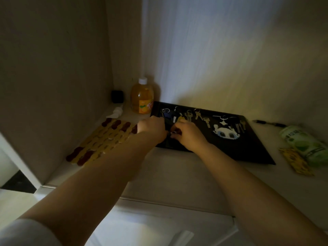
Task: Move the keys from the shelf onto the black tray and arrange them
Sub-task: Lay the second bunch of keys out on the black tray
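A black tray (253,148) lies on the pale shelf. Along its far edge sit several key bunches: one with a blue fob (167,114), plain silver keys (197,115), and a bunch with a white big-eyed charm (225,133). My left hand (152,127) and my right hand (186,134) meet over the tray's left part. Their fingers pinch a small dark key bunch (174,132) between them, mostly hidden by the fingers. A yellow tag (181,118) shows just behind my right hand.
An orange liquid bottle (142,97) and a small black cube (117,96) stand in the back left corner. A yellow and dark red mat (104,139) lies left of the tray. To the right are a pen (269,123), a green packet (305,144) and a yellow sachet (294,161).
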